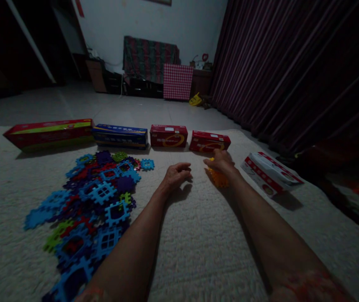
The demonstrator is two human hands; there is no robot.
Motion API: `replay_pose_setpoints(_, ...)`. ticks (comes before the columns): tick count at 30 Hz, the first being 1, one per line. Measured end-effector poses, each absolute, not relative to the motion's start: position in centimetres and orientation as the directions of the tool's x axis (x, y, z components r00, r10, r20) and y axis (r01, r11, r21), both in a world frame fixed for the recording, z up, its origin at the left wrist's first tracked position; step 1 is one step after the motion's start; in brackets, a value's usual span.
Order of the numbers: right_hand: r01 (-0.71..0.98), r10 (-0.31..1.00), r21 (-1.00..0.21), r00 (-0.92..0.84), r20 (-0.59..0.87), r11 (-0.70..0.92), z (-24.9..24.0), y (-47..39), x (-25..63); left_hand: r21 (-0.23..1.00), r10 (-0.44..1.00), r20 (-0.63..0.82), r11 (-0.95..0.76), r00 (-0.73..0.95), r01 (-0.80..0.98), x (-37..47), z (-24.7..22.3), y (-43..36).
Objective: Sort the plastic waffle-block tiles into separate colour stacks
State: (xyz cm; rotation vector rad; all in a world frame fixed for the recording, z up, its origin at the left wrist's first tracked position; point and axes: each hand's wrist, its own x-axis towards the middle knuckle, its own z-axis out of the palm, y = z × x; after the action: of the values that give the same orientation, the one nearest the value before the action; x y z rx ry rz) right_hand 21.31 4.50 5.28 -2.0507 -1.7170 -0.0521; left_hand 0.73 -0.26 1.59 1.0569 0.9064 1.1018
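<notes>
My right hand [221,161] is on an orange toothed plastic piece [219,178], fingers curved over its upper part, just in front of a red box [210,141]. My left hand [178,174] hovers low over the pale quilted cover [192,235], fingers slightly curled and apart, with nothing in it. Left of that hand spreads a pile of interlocking plastic pieces in blue, purple, green and red, among them a light blue window piece [103,192].
Along the far edge stand a long red and green box [53,135], a blue box [120,136] and another red box [168,136]. A white and red box [270,174] sits at the right. Dark curtains [270,63] hang beyond.
</notes>
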Motion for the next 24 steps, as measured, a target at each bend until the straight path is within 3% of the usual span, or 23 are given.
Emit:
replay_pose_setpoints(5, 0.889, 0.827, -0.423, 0.1, 0.553, 0.175, 4.0, 1.5, 17.3, 0.952, 0.979, -0.071, 0.124, 0.19, -0.281, 1.0, 1.2, 0.1)
replay_pose_setpoints(13, 0.832, 0.874, -0.533, 0.136, 0.466, 0.155, -1.4, -4.1, 14.6, 0.916, 0.994, -0.085, 0.104, 0.064, -0.388, 1.2, 1.4, 0.0)
replay_pose_setpoints(16, 0.853, 0.885, -0.49, 0.077, 0.458, 0.18, -1.6, -4.8, 14.2, 0.976, 0.996, -0.077, 0.083, 0.038, -0.2, 1.3, 1.8, -0.2)
replay_pose_setpoints(20, 0.871, 0.908, -0.444, -0.004, 0.42, 0.21, -1.2, -6.0, 12.9, 0.999, 0.986, -0.002, -0.004, 0.165, 0.035, -1.4, 3.3, -0.7)
replay_pose_setpoints(24, 0.86, 0.918, -0.467, -0.006, 0.397, 0.208, -1.0, -7.7, 10.7, 0.967, 0.974, 0.191, -0.208, 0.118, 0.148, -7.9, 5.5, -2.1)
